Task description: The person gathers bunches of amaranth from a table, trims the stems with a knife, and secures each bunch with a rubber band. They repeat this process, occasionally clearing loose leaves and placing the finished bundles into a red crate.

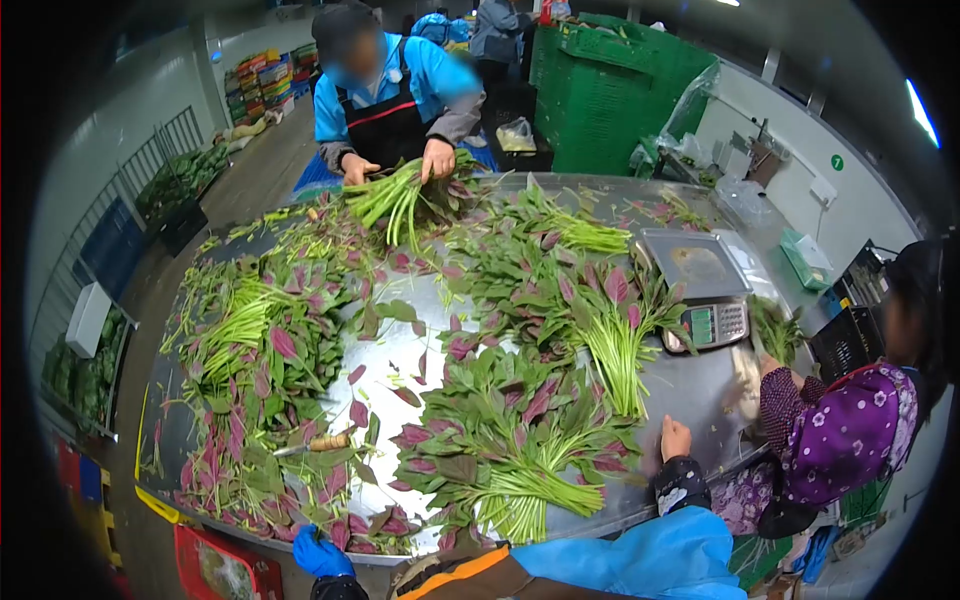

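Note:
At the table's near edge is my left hand (pixel 320 553) in a blue glove, its fingers curled together beside loose purple-green leaves; whatever it may hold is hidden. My right hand (pixel 675 438) is bare and closed above the metal surface, with nothing visible in it. Left of it lies a large bunch of amaranth greens (pixel 520 450), its pale stems pointing toward me. Another amaranth bunch (pixel 615 350) rests farther back, near the scale. A knife with a wooden handle (pixel 330 441) lies on leaves at the left, apart from both hands.
A digital scale (pixel 700 290) stands at the right of the metal table (pixel 390 340). Across from me a co-worker (pixel 390 100) grips a bunch of greens (pixel 400 195). Another person (pixel 850 430) handles greens at the right. A red crate (pixel 228 565) sits below the left edge.

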A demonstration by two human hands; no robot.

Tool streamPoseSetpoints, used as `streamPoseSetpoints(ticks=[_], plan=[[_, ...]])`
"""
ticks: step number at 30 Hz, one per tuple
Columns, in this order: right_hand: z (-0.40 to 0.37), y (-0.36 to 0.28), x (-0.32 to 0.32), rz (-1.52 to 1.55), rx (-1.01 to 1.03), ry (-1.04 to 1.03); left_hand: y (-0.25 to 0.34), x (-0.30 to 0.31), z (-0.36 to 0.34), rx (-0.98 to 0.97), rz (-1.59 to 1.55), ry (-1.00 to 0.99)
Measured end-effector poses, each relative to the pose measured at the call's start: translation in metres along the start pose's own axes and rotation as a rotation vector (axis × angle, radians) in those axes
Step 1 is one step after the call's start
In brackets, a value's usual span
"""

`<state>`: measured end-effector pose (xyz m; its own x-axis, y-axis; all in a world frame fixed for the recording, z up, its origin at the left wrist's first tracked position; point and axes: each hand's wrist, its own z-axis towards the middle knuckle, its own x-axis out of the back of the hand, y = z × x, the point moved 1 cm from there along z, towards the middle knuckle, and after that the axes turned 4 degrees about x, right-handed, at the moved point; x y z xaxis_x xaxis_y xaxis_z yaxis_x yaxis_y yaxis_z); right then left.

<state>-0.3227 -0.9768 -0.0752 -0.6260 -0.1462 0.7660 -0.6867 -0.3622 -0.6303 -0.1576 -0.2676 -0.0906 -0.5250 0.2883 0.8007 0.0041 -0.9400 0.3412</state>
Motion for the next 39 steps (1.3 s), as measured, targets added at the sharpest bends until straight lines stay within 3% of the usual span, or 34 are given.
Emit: streamPoseSetpoints(ticks=[1,3,5,10,11,13,16,19,23,27,30,34,35,39], plan=[[0.005,-0.001,0.001,-0.029,-0.034,-0.061,-0.002,-0.004,0.000,-0.016,0.005,0.009],[0.025,0.014,-0.016,0.155,-0.054,0.074,0.002,0.001,0.005,-0.050,0.030,0.002],[0.036,-0.021,-0.014,0.373,0.159,0.147,0.008,0.005,0.007,-0.061,0.039,-0.035],[0.071,-0.119,-0.051,0.598,0.355,0.027,0.003,0.002,0.003,-0.073,0.071,-0.081],[0.073,-0.141,-0.057,0.524,0.332,-0.063,0.002,-0.001,0.004,-0.074,0.069,-0.087],[0.081,-0.168,-0.082,0.452,0.483,-0.085,-0.006,-0.004,0.003,-0.067,0.069,-0.092],[0.094,-0.200,-0.111,0.229,0.390,-0.150,0.002,0.001,0.004,-0.060,0.068,-0.100],[0.099,-0.218,-0.127,-0.118,0.478,0.022,0.002,0.002,0.005,-0.080,0.048,-0.086],[0.112,-0.209,-0.144,-0.392,0.424,-0.121,0.010,0.006,0.006,-0.071,0.058,-0.084],[0.130,-0.191,-0.134,-0.100,0.517,-0.233,0.010,0.006,0.006,-0.069,0.080,-0.105],[0.136,-0.181,-0.131,0.235,0.294,-0.354,0.011,0.006,0.006,-0.059,0.100,-0.128],[0.143,-0.176,-0.125,0.441,0.196,-0.423,0.007,0.006,0.006,-0.051,0.088,-0.138],[0.150,-0.167,-0.128,0.334,0.262,-0.466,0.007,0.005,0.007,-0.050,0.085,-0.138],[0.137,-0.172,-0.099,0.363,0.259,-0.614,0.009,0.004,0.006,-0.053,0.089,-0.120]])
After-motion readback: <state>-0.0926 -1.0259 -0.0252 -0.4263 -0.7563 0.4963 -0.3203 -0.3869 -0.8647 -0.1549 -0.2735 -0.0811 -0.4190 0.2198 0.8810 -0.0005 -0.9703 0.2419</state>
